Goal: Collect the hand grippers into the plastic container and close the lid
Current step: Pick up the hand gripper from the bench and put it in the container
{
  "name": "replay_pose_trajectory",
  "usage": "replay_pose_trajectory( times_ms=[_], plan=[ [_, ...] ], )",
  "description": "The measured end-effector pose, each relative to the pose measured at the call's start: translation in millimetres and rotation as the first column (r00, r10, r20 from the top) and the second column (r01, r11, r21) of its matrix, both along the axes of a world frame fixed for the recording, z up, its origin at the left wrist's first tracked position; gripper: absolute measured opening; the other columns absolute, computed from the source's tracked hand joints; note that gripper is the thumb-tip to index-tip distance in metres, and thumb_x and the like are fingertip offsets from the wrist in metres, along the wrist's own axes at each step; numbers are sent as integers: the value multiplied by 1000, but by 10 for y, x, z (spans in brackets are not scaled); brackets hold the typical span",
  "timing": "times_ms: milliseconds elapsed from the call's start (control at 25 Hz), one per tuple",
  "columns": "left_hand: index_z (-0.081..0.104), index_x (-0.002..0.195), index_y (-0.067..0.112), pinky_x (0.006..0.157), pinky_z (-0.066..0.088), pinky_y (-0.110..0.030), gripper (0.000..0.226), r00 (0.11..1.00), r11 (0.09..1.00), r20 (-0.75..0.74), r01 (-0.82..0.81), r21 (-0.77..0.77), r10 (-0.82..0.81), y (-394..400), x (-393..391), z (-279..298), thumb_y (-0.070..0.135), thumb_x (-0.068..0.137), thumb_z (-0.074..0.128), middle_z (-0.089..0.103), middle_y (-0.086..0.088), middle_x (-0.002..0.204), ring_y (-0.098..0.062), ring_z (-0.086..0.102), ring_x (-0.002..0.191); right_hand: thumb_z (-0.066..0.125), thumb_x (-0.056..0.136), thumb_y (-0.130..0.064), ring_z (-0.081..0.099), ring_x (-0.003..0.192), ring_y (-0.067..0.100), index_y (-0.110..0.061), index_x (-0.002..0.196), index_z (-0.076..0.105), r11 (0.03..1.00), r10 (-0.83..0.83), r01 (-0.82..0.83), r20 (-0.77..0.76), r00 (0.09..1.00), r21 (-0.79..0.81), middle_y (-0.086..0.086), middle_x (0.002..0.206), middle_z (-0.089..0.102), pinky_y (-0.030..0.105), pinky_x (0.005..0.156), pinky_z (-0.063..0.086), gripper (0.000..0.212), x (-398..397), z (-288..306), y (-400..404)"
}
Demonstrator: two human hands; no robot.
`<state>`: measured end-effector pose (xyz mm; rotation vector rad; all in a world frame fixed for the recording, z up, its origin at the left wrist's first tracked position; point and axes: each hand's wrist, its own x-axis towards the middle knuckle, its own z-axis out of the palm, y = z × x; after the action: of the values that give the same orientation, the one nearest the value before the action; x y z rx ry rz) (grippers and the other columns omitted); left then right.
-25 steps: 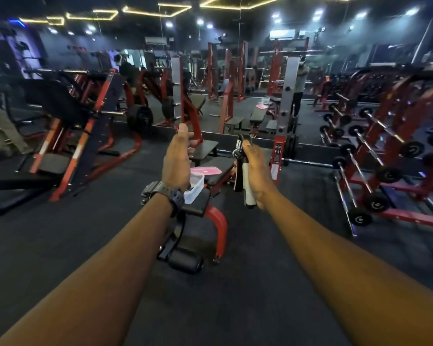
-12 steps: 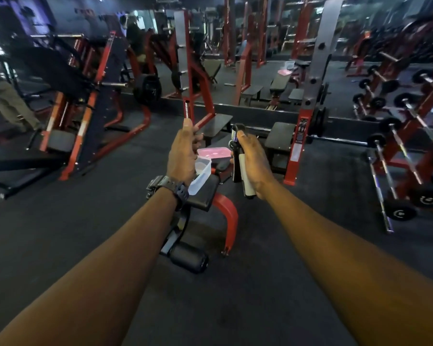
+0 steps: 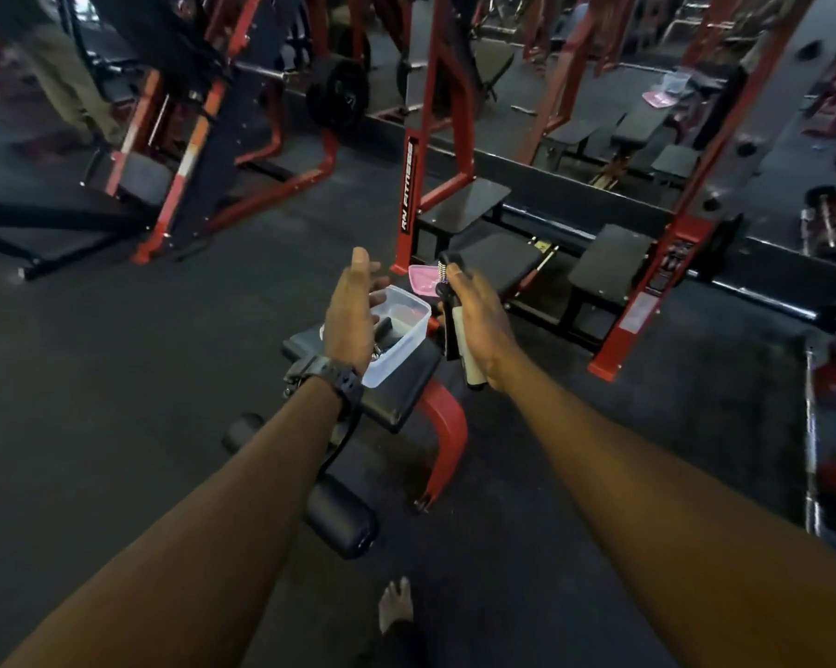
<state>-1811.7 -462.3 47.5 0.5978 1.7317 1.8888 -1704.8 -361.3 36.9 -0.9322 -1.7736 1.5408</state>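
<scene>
the right hand [image 3: 474,320] is closed around a hand gripper [image 3: 452,325], fingers wrapped over its handles, the coiled spring end pointing to the far side and the grip ends sticking out on the near side of the palm. it is held in the air just to the right of the plastic container [image 3: 397,339], not yet over the opening. the left hand [image 3: 351,311] is empty, fingers spread and loosely straight, poised above the left rim of the container without touching it as far as can be judged. the container sits open on the black pad of a red-framed bench [image 3: 401,392]. dark shapes lie inside it, probably grippers already collected, though the hand hides part of them. the pink lid [image 3: 423,281] lies on the pad beyond the container, separate from it.

step in hand: carrying a gripper to the container. the next move calls for shifting the right hand leftward over the opening and releasing the gripper so it lies below the rim, the left hand steadying the wall. the lid comes after.
</scene>
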Motion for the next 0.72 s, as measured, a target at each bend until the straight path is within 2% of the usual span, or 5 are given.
replay_pose_trajectory(
  times_ms=[160, 320, 440, 560, 720],
  plan=[
    [58, 125, 14, 79, 45, -27, 59, 995, 999, 95, -18, -51, 22, 648, -615, -272, 58, 99, 28, 64, -9, 126, -20, 58, 110, 51, 93, -55, 63, 82, 15, -24, 111, 60, 994, 104, -101, 87, 991, -35, -1, 93, 65, 41, 82, 54, 38, -703, -300, 649],
    [61, 122, 16, 91, 47, -35, 73, 991, 992, 91, -89, -86, 97, 1048, -1125, -424, 69, 84, 28, 66, -6, 121, -20, 60, 109, 53, 76, -81, 69, 98, 21, -37, 110, 61, 981, 194, -191, 221, 956, -35, -2, 104, 71, 54, 98, 52, 57, -1306, -629, 1130],
    [62, 119, 20, 101, 47, -43, 71, 981, 977, 70, -168, -132, 178, 1258, -1424, -607, 72, 84, 27, 66, -3, 120, -20, 61, 112, 52, 81, -76, 68, 105, 23, -33, 116, 62, 957, 288, -283, 267, 920, -59, 1, 111, 72, 39, 99, 53, 56, -1692, -790, 1403],
    [62, 119, 22, 102, 46, -44, 69, 961, 951, 75, -248, -184, 265, 1512, -1619, -796, 71, 86, 26, 66, -1, 120, -16, 61, 112, 51, 98, -51, 68, 100, 16, -21, 121, 63, 908, 418, -400, 272, 867, -120, 4, 110, 73, 10, 72, 47, 40, -1973, -976, 1770],
    [60, 120, 20, 104, 45, -48, 70, 922, 907, 92, -347, -239, 377, 1885, -1681, -934, 70, 84, 26, 65, -4, 121, -17, 60, 113, 54, 84, -66, 71, 98, 19, -26, 110, 67, 820, 572, -530, 261, 778, -217, 1, 105, 75, 30, 85, 55, 49, -2231, -1237, 2261]
  ],
)
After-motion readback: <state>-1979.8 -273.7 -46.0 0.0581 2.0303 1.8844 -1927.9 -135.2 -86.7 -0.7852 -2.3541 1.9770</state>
